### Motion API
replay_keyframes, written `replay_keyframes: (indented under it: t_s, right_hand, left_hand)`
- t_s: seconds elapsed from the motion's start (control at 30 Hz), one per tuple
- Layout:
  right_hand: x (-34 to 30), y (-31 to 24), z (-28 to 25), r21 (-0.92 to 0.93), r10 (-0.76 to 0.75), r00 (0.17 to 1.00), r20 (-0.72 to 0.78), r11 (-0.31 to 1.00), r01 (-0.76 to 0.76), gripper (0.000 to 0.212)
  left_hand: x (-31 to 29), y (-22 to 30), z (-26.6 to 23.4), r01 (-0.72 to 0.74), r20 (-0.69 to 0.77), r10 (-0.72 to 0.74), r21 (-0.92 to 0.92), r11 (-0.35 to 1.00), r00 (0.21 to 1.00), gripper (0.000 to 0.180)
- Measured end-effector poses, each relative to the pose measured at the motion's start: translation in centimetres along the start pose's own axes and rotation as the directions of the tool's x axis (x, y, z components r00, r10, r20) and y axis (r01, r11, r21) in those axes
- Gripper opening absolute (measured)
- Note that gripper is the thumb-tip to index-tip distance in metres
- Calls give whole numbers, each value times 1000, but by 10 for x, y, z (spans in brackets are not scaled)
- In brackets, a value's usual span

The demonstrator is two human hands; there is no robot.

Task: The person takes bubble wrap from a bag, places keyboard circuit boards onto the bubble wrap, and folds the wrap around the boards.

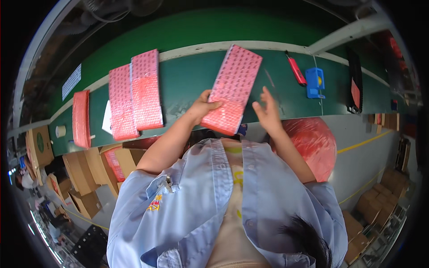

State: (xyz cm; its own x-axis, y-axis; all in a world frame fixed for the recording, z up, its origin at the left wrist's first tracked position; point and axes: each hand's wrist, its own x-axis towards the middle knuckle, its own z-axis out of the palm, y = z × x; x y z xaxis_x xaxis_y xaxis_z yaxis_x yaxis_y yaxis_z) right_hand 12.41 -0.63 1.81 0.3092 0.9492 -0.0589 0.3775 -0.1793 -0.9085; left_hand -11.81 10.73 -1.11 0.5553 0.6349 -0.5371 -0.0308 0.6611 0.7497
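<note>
My left hand (203, 108) grips a flat rectangular pink panel (237, 71) by its left edge, thumb on top. Rows of small dark marks cover the panel's far part, and pink bubble wrap (225, 114) covers its near part. The panel is tilted, its far end leaning right, over the green workbench (187, 80). My right hand (269, 109) is just right of the panel, apart from it, fingers spread and holding nothing. On the bench at left lie two similar panels, one (119, 85) partly beneath the other (145, 71), both with bubble wrap on their near parts.
Further left are a pink bubble-wrap bundle (81, 118) and a white tape roll (60, 131). At right lie a red utility knife (296, 70), a blue tape dispenser (314, 85) and a black frame (355, 80). A large pink plastic bag (315, 143) and cardboard boxes (80, 172) stand below the bench.
</note>
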Motion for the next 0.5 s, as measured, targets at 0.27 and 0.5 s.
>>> replay_keyframes:
  t_s: [0.27,0.5]
  right_hand:
    - [48,97,-238,-413,24,812,-584,852,-322,60]
    - [92,111,-266,24,618,779,105,781,-624,74]
  left_hand:
    - [29,28,-6,82,158,-167,439,895,973,63]
    - [62,76,36,16,2,-52,941,339,999,69]
